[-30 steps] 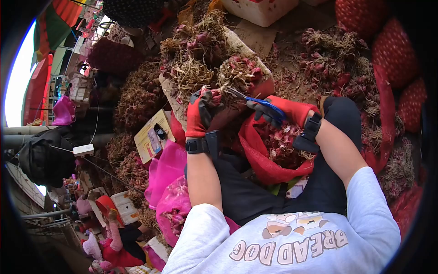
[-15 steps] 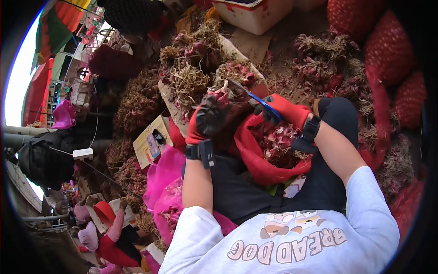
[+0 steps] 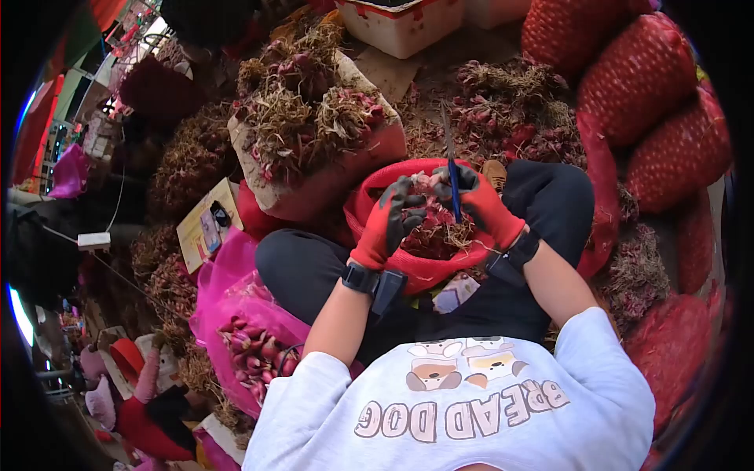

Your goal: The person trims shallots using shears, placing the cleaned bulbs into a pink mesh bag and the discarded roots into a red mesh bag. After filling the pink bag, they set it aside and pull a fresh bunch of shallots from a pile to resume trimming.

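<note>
My left hand (image 3: 391,220), in a red glove with black palm and fingers, is curled at the mouth of a red mesh bag (image 3: 365,200). Its fingertips meet a pale pink shallot (image 3: 426,182) that the fingers partly hide. My right hand (image 3: 483,206), gloved alike, grips blue-handled scissors (image 3: 454,188), seen edge-on with the blade pointing up and away. Both hands are close together over the bag, which stands between my legs. Dry skins and trimmings (image 3: 432,235) lie inside it.
Ahead on the left, a foam box (image 3: 298,188) bears bunches of dried shallots (image 3: 302,118). A pink mesh bag (image 3: 212,306) with loose shallots (image 3: 255,353) lies beside my left leg. Full red mesh sacks (image 3: 640,78) stack on the right. Another person (image 3: 145,416) is at lower left.
My left hand has moved from beside the foam box to over the red bag. My right hand has turned the scissors more upright. The view has shifted, showing more of the right-hand sacks.
</note>
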The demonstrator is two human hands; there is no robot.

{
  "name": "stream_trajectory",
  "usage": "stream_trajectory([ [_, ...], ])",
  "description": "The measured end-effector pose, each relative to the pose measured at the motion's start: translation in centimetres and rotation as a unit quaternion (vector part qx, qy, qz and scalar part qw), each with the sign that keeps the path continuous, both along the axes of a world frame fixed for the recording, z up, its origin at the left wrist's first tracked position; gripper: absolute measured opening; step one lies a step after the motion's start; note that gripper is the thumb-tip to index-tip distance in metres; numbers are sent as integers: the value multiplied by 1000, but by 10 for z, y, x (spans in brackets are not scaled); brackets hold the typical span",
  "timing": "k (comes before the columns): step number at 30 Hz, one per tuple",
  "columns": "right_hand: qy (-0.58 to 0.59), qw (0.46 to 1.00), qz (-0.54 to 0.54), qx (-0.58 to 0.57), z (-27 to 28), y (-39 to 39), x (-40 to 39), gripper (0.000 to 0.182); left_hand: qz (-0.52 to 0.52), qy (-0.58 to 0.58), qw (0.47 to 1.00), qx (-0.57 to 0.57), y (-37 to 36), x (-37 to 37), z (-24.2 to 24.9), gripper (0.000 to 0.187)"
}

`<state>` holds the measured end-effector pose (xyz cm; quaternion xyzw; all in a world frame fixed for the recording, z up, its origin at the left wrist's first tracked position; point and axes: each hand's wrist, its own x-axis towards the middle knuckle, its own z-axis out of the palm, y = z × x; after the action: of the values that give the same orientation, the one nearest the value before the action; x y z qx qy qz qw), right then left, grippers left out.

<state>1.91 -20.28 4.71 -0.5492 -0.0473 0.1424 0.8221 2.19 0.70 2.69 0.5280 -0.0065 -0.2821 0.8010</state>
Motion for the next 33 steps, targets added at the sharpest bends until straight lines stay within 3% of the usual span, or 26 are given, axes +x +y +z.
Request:
stream_trajectory([
  [3,-15,998,17,-57,3,2,-13,43,2,-128,984,123,-10,-5,-3,24],
  [6,-26,998,-7,-60,-6,10,-22,43,67,76,995,-21,-19,-10,6,12],
  [9,7,999,-39,-6,-21,17,-23,37,90,-77,989,84,-31,-12,-21,14],
  [12,37,996,-72,49,-41,20,-16,31,170,-146,962,157,-41,-17,-40,17],
  [15,42,995,-85,31,-53,19,-7,26,164,-7,984,68,-38,-14,-41,17],
  [19,122,983,-112,76,-67,10,-3,25,16,-105,991,76,-26,-4,-64,21],
  [22,218,964,-71,132,-63,-4,0,29,29,6,997,-74,-25,0,-48,25],
  [24,167,956,-73,230,-61,-10,5,30,124,174,935,-283,-22,4,-46,28],
  [25,143,947,-72,278,-60,-13,9,31,126,166,922,-325,-15,11,-55,30],
  [26,139,951,-113,252,-56,-22,17,29,126,110,932,-321,-2,13,-61,30],
  [28,115,976,-131,134,-35,-34,11,25,129,-81,981,-123,3,16,-78,29],
  [29,101,982,-140,73,-30,-38,9,23,143,-163,976,-18,6,18,-86,29],
  [31,113,988,-101,-13,-31,-39,8,21,118,92,963,-226,7,14,-48,30],
  [33,113,983,-78,-119,-37,-29,-1,19,77,135,956,-248,13,11,-43,31],
])
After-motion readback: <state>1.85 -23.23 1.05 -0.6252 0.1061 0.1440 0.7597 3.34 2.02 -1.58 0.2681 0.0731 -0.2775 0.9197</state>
